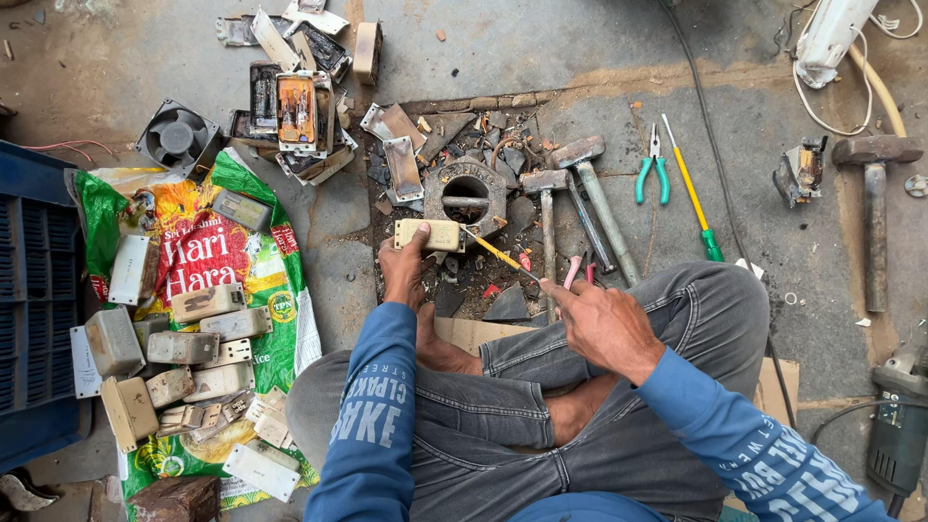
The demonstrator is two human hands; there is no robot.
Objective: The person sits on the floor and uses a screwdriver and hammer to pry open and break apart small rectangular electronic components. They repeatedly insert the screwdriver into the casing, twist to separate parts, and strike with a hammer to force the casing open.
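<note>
My left hand (403,270) grips a small beige box-shaped electrical unit (429,234), held flat just in front of a round metal ring block (467,193) on the ground. My right hand (601,322) holds a yellow-handled screwdriver (498,253) whose tip meets the right end of the beige unit. I sit cross-legged in grey trousers and blue sleeves. Scrap bits and metal plates lie around the ring block.
Two hammers (580,184) lie right of the block, then green-handled pliers (653,174), a long yellow-and-green screwdriver (692,193) and a heavy hammer (875,208). Several beige units (184,362) lie on a printed sack, left. A fan (177,135), blue crate (34,300), opened units (295,111), grinder (899,425).
</note>
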